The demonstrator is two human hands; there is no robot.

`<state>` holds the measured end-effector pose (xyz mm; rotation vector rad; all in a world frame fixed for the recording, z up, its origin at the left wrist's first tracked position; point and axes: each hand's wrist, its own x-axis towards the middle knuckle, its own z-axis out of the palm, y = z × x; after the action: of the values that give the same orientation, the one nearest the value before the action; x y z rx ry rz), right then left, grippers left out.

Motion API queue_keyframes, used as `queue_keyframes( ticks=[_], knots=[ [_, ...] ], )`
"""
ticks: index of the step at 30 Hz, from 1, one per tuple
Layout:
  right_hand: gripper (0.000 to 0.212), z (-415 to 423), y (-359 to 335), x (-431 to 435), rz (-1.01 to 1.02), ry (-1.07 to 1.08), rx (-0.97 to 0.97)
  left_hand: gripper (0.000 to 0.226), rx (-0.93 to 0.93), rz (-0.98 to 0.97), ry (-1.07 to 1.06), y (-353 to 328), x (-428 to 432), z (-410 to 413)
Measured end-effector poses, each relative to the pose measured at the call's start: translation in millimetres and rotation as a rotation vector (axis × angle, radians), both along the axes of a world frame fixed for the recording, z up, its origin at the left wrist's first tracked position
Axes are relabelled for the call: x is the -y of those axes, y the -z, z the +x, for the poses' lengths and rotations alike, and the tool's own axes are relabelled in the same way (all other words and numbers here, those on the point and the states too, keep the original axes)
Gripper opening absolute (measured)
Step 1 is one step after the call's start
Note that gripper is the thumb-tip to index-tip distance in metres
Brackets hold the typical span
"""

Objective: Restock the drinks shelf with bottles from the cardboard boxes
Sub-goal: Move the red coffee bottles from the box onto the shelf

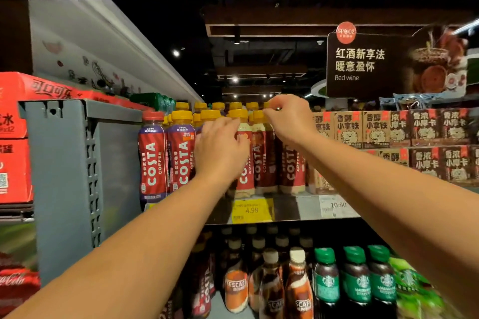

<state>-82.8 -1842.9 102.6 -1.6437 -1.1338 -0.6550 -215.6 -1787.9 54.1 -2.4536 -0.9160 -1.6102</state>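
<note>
Red-labelled bottles (181,155) with yellow caps (182,114); yellow price tag (252,210).

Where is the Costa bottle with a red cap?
The red-capped bottle stands at the left end of the Costa row in the head view, between the grey shelf upright and a yellow-capped bottle.

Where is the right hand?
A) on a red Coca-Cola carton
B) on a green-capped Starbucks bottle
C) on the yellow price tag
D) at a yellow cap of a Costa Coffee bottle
D: the right hand pinches the yellow cap of a Costa Coffee bottle on the upper shelf.
</note>
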Motion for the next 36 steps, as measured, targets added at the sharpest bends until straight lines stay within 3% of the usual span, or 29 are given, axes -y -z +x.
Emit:
queue_keyframes(
  ticks=[5, 9, 24, 27, 36],
  knots=[
    [0.037, 6.5, -11.3, -12.7, -0.178, 0.160, 0.117, 0.069, -0.130, 0.063, -0.116, -14.3, -10.6, 9.8],
    [0.046, 13.7, -19.0, -23.7, -0.332, 0.193, 0.088, 0.092, -0.247, 0.111, -0.192, -16.8, -20.9, 12.8],
    [0.024, 37.9, -22.9, -29.3, -0.323, -0.176, -0.053, 0.101, -0.197, 0.078, -0.075, -15.2, -37.9, 13.5],
    [0.022, 38.3, -18.4, -27.6, -0.303, -0.117, -0.004, 0.101, -0.195, 0.081, -0.071, -14.5, -37.4, 13.4],
    [0.044, 25.5, -5.2, -20.3, -0.344, 0.089, 0.217, 0.101, -0.318, 0.098, -0.121, -15.3, -33.3, 8.0]
  ],
)
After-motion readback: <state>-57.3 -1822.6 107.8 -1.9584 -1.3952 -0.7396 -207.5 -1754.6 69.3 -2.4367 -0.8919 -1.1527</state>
